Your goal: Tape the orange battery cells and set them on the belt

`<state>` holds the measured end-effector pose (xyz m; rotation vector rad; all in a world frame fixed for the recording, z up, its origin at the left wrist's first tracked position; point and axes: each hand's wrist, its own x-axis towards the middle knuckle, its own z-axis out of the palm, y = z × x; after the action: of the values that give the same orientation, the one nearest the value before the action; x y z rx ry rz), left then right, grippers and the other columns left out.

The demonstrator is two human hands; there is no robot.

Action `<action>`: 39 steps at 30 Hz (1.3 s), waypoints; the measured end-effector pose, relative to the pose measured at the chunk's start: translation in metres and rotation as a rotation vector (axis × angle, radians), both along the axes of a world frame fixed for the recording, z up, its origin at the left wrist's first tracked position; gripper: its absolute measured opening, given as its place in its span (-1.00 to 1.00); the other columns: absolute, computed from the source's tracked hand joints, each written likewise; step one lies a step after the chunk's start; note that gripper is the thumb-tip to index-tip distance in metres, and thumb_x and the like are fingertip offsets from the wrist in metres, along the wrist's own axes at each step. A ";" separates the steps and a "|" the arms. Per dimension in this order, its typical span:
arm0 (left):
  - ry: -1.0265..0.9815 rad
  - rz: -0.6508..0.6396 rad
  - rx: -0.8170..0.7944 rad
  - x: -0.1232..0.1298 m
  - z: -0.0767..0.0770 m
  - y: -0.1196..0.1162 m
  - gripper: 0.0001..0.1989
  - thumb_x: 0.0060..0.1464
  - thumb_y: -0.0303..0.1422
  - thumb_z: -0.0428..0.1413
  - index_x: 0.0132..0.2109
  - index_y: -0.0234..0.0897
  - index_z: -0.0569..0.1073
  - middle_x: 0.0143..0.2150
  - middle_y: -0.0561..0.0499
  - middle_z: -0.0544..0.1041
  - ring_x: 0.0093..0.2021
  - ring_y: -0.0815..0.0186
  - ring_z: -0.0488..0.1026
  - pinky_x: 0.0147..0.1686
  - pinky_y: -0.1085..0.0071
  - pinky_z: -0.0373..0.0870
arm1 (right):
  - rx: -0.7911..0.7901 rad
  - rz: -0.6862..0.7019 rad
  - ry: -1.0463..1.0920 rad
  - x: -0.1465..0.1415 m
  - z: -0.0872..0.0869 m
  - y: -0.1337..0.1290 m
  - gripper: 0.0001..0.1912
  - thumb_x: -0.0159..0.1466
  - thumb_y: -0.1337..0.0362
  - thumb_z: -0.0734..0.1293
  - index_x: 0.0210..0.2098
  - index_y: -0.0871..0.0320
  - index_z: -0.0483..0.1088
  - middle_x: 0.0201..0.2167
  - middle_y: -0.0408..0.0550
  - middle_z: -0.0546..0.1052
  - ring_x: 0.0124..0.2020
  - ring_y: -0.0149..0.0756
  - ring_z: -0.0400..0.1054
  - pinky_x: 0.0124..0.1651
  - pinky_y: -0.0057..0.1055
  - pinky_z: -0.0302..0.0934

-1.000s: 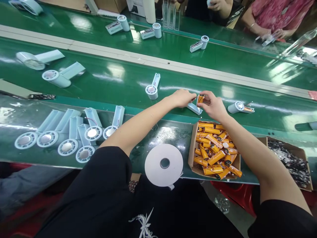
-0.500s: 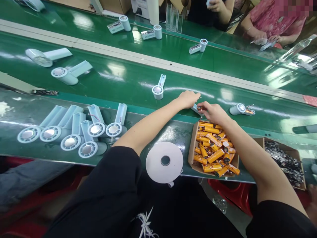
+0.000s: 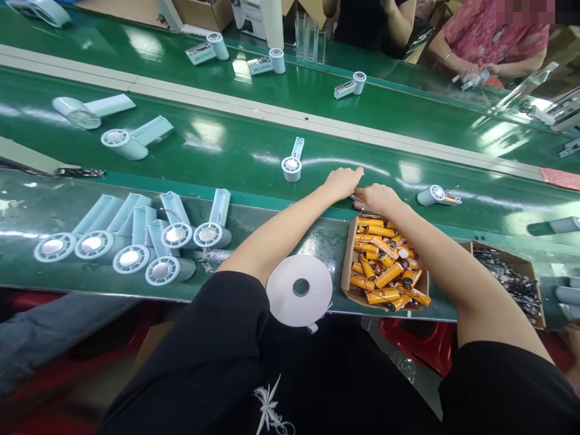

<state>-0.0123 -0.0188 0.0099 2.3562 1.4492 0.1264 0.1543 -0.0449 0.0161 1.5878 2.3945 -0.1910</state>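
My left hand [image 3: 343, 183] is closed around a light blue handheld fan, its round head hidden under the fingers. Only a sliver of the fan's handle [image 3: 354, 196] shows between my hands. My right hand [image 3: 378, 198] is closed at that handle, fingers pressing on an orange battery that is mostly covered; a thin wire end hangs below. Just under my right wrist is a cardboard box [image 3: 347, 260] full of orange batteries [image 3: 388, 275] with wires. A white roll of tape [image 3: 283, 296] lies near my left forearm.
Several fan housings [image 3: 131, 258] stand on the bench at left. More fans [image 3: 291, 169] sit on the green belt [image 3: 217, 154], one with a battery in its handle [image 3: 437, 194]. A box of small metal-and-black parts [image 3: 507, 281] stands at right. Two people work across the belt.
My right hand has turned lower over the handle, fingers flatter and covering more of it. My left hand stays nearly in place. The whole view has shifted slightly.
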 end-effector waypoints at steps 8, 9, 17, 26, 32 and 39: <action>-0.022 0.034 0.014 0.011 0.011 -0.002 -0.62 0.39 -0.44 0.05 0.29 -0.31 0.44 0.15 -0.30 0.63 0.17 0.01 0.59 0.10 0.20 0.49 | 0.095 0.021 0.226 0.001 0.024 -0.009 -0.59 0.51 0.01 0.42 0.18 0.16 0.51 0.17 0.06 0.56 0.10 -0.07 0.52 0.17 -0.02 0.49; -0.025 0.044 0.021 0.013 0.016 -0.003 -0.62 0.40 -0.45 0.03 0.29 -0.34 0.44 0.15 -0.32 0.63 0.17 0.01 0.59 0.11 0.19 0.49 | 0.116 0.036 0.258 0.002 0.032 -0.010 -0.59 0.51 0.02 0.43 0.18 0.15 0.50 0.18 0.06 0.55 0.11 -0.06 0.52 0.17 -0.02 0.50; -0.114 -0.292 0.168 -0.073 0.022 -0.142 -0.47 0.38 -0.19 0.23 0.37 -0.27 0.38 0.36 -0.24 0.50 0.38 0.00 0.39 0.30 0.09 0.40 | 0.254 0.056 0.552 0.062 0.074 -0.107 -0.66 0.51 0.23 0.27 0.14 0.08 0.60 0.14 0.06 0.67 0.15 -0.03 0.58 0.26 -0.04 0.48; 0.122 -0.397 0.058 -0.186 -0.023 -0.306 -0.25 0.14 0.00 0.41 0.36 -0.21 0.45 0.51 -0.21 0.37 0.54 -0.27 0.19 0.45 -0.22 0.21 | 0.118 0.203 0.980 0.055 0.049 -0.278 -0.53 0.38 0.59 0.20 0.02 -0.01 0.58 -0.07 -0.15 0.75 0.01 -0.28 0.67 0.12 -0.34 0.57; -0.028 -0.296 0.288 -0.184 0.012 -0.281 -0.37 0.19 -0.16 0.38 0.31 -0.30 0.45 0.31 -0.27 0.53 0.46 -0.23 0.28 0.37 -0.14 0.41 | -0.061 -0.038 1.277 0.015 0.033 -0.279 -0.63 0.53 0.37 0.29 0.24 -0.08 0.51 0.14 -0.02 0.69 -0.19 -0.27 0.69 -0.25 -0.44 0.58; -0.331 -0.054 0.664 -0.161 0.024 -0.260 -0.37 0.18 -0.41 0.32 0.34 -0.13 0.34 0.22 -0.17 0.58 0.45 -0.15 0.28 0.44 -0.33 0.29 | -0.574 -0.041 1.278 -0.058 0.025 -0.283 -0.75 0.53 0.09 0.38 -0.06 0.10 0.64 -0.30 -0.06 0.73 -0.53 -0.37 0.53 -0.44 -0.50 0.36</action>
<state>-0.1734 -0.2787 0.0335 2.6808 1.3077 1.0753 0.0968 -0.3275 0.0410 1.3482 2.5412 -2.2139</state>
